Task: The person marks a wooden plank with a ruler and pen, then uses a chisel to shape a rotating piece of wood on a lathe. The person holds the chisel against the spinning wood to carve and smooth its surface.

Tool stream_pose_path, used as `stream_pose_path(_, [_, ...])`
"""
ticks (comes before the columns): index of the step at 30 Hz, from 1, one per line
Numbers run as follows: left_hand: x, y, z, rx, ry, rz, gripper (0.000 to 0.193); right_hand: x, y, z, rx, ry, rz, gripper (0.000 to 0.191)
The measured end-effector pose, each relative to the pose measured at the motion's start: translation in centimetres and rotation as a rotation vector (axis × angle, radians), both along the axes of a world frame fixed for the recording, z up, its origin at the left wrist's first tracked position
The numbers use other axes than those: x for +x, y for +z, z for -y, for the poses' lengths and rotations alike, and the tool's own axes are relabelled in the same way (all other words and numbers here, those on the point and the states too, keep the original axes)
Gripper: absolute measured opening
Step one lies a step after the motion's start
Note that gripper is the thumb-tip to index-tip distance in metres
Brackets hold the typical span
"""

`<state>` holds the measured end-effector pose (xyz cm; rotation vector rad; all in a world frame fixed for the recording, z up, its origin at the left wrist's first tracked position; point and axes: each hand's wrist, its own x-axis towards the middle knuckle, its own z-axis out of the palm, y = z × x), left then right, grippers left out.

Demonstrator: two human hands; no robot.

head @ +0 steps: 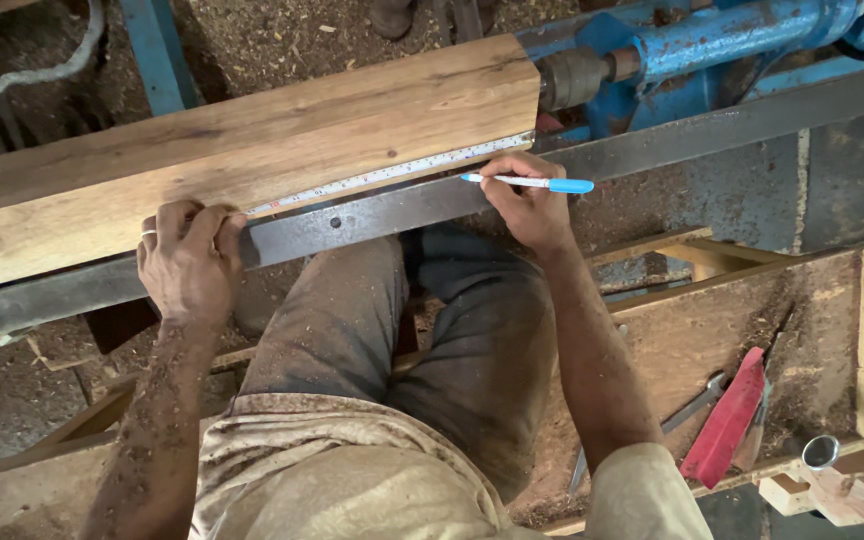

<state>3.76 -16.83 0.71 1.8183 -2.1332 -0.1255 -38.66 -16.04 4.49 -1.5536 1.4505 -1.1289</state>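
Observation:
A thick wooden beam (242, 150) lies across a blue lathe, above a long grey steel rail (652, 140). A measuring tape (392, 173) runs along the beam's near edge. My left hand (190, 265) presses the tape's left end against the beam; a ring shows on one finger. My right hand (527, 205) holds a pen with a blue cap (532, 183), its tip at the tape near the beam's right end. My knees are under the rail.
The blue lathe tailstock (712, 45) touches the beam's right end. A wooden tray (812, 300) at right holds a red-handled tool (727, 418), metal tools and sawdust. A small metal cup (820, 451) stands at its corner. Sawdust covers the floor.

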Motion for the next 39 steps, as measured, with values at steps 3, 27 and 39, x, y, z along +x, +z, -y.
stream_pose_path(3, [0.2,-0.3,0.0,0.007,0.004,-0.005,0.022,-0.2,-0.1,0.0,0.019,0.009,-0.012,0.005])
stream_pose_path(27, [-0.5,-0.3,0.7,0.009,-0.011,0.0,0.024,-0.6,-0.6,0.3,0.001,-0.039,0.062,0.006])
stream_pose_path(39, [-1.8,1.2,0.9,0.006,-0.021,-0.016,0.025,-1.5,-0.4,0.4,-0.028,-0.038,-0.027,0.005])
